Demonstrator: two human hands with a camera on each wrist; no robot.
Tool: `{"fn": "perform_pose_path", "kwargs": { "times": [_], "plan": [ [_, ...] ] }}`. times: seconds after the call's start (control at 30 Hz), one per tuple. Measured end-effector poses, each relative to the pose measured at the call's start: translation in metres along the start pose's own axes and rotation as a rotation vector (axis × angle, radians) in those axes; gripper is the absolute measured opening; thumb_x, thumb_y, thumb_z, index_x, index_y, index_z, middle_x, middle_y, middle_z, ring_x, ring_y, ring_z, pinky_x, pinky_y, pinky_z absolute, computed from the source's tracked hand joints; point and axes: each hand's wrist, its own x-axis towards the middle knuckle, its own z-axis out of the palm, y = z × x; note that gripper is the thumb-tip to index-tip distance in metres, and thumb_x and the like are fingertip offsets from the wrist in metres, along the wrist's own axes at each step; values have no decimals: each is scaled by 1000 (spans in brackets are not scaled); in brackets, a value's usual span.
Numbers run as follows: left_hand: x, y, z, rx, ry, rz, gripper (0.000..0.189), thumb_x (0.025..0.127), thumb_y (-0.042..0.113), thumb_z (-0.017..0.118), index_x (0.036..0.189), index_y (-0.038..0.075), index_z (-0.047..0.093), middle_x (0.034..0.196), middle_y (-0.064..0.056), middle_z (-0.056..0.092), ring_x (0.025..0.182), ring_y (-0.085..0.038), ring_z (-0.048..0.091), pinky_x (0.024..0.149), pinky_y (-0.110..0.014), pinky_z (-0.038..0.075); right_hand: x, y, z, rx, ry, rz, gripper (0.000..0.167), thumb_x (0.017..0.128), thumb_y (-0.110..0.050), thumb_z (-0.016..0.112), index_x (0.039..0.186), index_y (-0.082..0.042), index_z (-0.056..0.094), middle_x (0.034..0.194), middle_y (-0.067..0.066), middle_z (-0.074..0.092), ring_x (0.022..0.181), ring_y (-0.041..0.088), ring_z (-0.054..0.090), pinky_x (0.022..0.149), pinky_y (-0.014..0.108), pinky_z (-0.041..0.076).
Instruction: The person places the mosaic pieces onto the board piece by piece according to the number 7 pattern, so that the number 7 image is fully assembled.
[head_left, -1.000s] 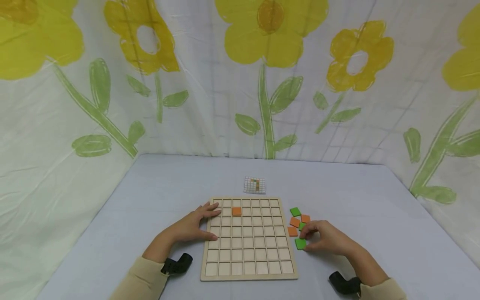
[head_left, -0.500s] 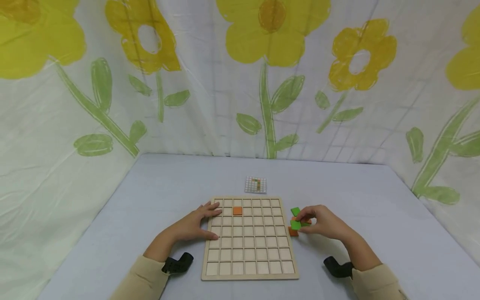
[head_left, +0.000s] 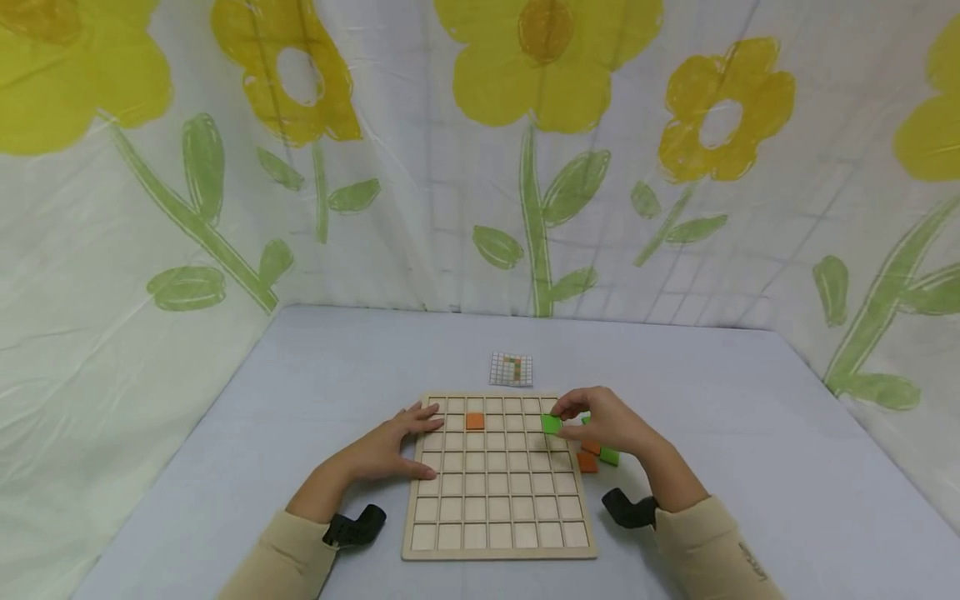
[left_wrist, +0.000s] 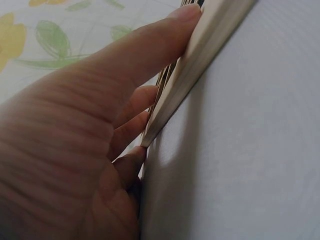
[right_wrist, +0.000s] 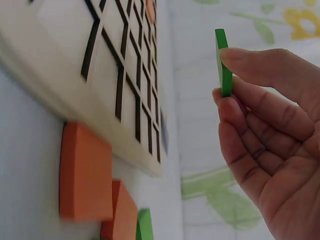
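Note:
My right hand [head_left: 611, 421] pinches a flat green square tile [head_left: 551, 424] between thumb and fingertips, over the upper right of a wooden grid board [head_left: 497, 554]. In the right wrist view the green tile [right_wrist: 223, 65] stands on edge in the pinch, apart from the board. My left hand [head_left: 382, 450] rests on the board's left rim with thumb and fingers spread; the left wrist view has the thumb [left_wrist: 165, 45] lying along that edge. One orange tile [head_left: 475, 422] sits in a cell of the second row from the top.
Right of the board lie loose tiles, among them an orange tile [head_left: 587, 463] and a green tile [head_left: 610, 457]; my right hand partly hides the pile. Behind the board lies a small printed grid card [head_left: 512, 370]. A flowered curtain [head_left: 420, 208] hangs behind the table.
The right hand has picked up a green tile from the pile and carried it left and away from me, over the board. The left hand has stayed on the rim.

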Motion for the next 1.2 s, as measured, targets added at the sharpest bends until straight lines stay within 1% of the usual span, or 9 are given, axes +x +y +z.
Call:
{"fn": "perform_pose_path", "kwargs": {
  "times": [0.13, 0.3, 0.43, 0.67, 0.83, 0.97, 1.2],
  "plan": [
    [0, 0, 0, -1, 3, 3, 80, 71, 39, 79, 139, 12, 45, 154, -6, 25, 144, -39, 5, 110, -64, 11, 15, -3, 7, 18, 3, -18, 21, 81, -14, 71, 101, -7, 68, 101, 6, 67, 92, 19, 61, 82, 39, 51],
    [-1, 1, -1, -17, 2, -14, 81, 71, 40, 79, 139, 14, 45, 155, -3, 24, 145, -36, 4, 111, -62, 10, 31, -8, 13, 48, 0, -32, 22, 82, -16, 71, 102, -6, 68, 101, 8, 67, 92, 20, 62, 81, 32, 52],
    [-1, 0, -1, -8, 4, -10, 81, 70, 40, 79, 139, 14, 46, 155, -4, 25, 144, -37, 5, 111, -63, 12, 42, -14, 17, 64, -3, -50, 23, 82, -14, 71, 102, -4, 67, 102, 11, 67, 94, 22, 62, 82, 31, 52],
    [0, -1, 0, -5, -3, -1, 80, 70, 41, 79, 139, 14, 46, 155, -3, 25, 144, -37, 4, 111, -63, 12, 59, -24, 26, 112, -15, -42, 22, 82, -13, 71, 102, -5, 68, 104, 11, 67, 95, 22, 62, 83, 29, 52],
    [-1, -1, 0, -9, -1, -6, 80, 70, 40, 79, 139, 14, 46, 155, -3, 25, 145, -36, 4, 111, -63, 11, 67, -24, 32, 129, -2, -39, 21, 81, -12, 71, 101, -4, 68, 100, 10, 67, 91, 19, 62, 80, 27, 52],
    [-1, 0, -1, -10, 1, -11, 81, 70, 40, 79, 138, 15, 46, 155, -3, 25, 145, -36, 4, 111, -63, 11, 70, -21, 36, 134, 2, -34, 21, 81, -12, 71, 100, -3, 68, 100, 10, 67, 88, 16, 62, 77, 25, 52],
    [-1, -1, 0, -17, 0, -6, 80, 70, 41, 79, 139, 15, 46, 155, -3, 25, 145, -37, 4, 111, -63, 12, 72, -15, 45, 157, -19, -14, 22, 80, -12, 72, 99, -2, 68, 97, 11, 66, 82, 13, 60, 73, 24, 51]
  ]
}}
